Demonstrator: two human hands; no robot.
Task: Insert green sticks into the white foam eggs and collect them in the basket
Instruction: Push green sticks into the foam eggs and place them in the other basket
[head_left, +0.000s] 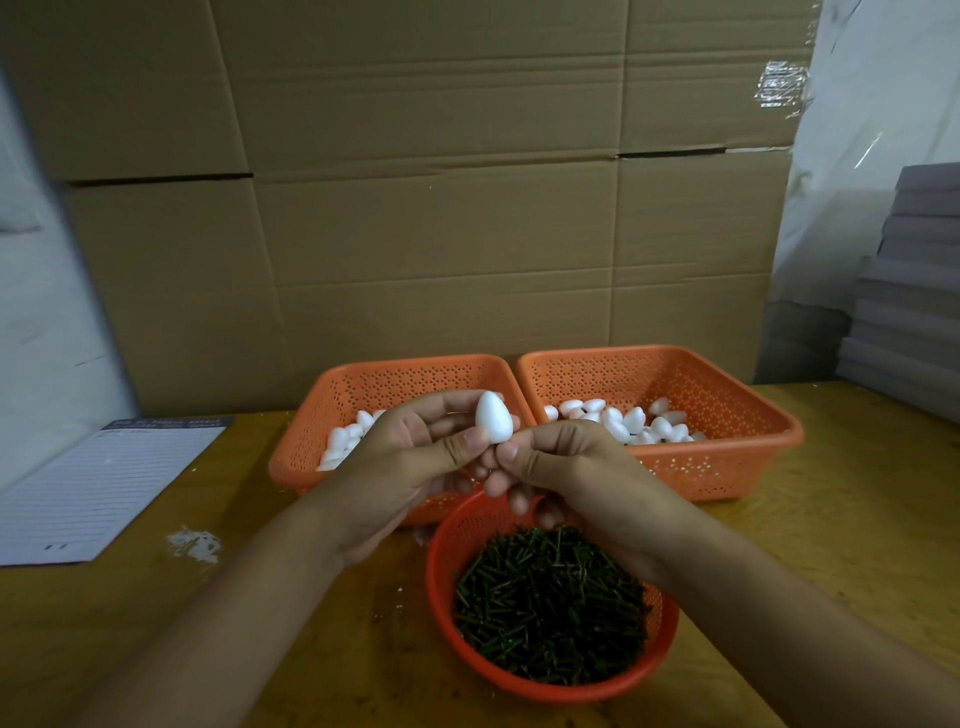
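A lined notepad (98, 493) lies on the wooden table (831, 519) at the left (its print is unreadable). Large cardboard boxes (441, 208) stand behind. Grey sheets (909, 291) are stacked at the right.

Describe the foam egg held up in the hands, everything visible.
The foam egg is plain white, matte, foam-like, smooth and unmarked. It stands about upright, narrow end up, above the round basket of green sticks. The left hand pinches its lower part; the right hand meets it from below. No stick is visible in it; its underside is hidden.
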